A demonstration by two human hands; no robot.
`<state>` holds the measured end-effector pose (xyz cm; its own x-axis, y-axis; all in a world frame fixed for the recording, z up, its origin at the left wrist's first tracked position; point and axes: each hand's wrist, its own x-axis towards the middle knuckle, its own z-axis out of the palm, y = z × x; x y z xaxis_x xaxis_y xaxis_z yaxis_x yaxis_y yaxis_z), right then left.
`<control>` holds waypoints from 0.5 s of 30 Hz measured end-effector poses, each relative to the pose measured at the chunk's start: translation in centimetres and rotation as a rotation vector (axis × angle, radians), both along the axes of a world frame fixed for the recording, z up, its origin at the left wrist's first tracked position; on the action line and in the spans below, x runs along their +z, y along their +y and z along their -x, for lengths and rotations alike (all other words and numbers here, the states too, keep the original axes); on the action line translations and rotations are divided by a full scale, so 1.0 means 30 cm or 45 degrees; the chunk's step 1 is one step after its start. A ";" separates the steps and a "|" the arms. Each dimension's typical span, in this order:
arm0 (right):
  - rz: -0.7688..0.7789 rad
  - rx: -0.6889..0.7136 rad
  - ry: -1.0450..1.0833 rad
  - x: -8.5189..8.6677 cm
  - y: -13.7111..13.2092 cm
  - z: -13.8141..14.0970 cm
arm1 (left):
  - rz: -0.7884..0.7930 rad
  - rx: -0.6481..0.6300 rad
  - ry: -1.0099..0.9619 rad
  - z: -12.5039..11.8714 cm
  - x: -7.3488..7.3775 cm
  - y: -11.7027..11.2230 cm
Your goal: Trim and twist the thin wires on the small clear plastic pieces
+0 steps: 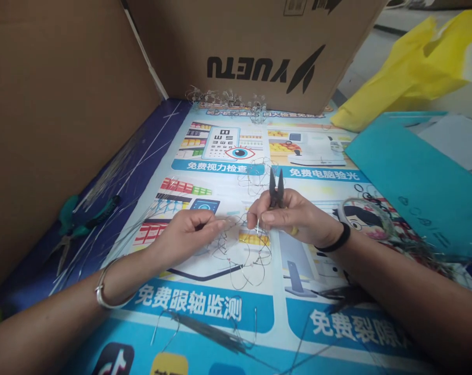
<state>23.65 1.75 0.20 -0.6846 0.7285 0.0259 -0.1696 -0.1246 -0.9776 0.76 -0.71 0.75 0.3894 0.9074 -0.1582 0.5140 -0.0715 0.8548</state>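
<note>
Left hand (193,230) closed on one looped wire piece (243,266) between both hands, right hand (286,211) gripping one pair of dark pliers (276,196), tips pointing up the view, long axis nearly upright, one teal-handled pair of pliers (66,214) on the desk (38,268) at left

left wrist (122,276): silver bangle (99,292) | right wrist (325,232): black band (339,241) | forearms (400,273): bare
</note>
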 end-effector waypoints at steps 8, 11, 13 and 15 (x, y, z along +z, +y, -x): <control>0.051 -0.061 -0.002 -0.002 -0.002 0.000 | -0.029 0.010 -0.014 0.006 -0.004 -0.007; 0.028 -0.060 -0.008 -0.004 -0.002 0.001 | -0.032 0.015 -0.020 0.003 -0.002 -0.007; 0.014 -0.059 -0.016 -0.006 0.000 0.001 | -0.040 0.019 -0.016 0.001 -0.001 -0.006; 0.003 -0.066 -0.027 -0.007 0.001 0.002 | -0.047 0.019 -0.010 0.001 -0.003 -0.005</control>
<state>23.60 1.78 -0.02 -0.6466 0.7628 0.0099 -0.1551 -0.1187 -0.9807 0.72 -0.87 0.67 0.3769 0.9182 -0.1215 0.5082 -0.0953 0.8559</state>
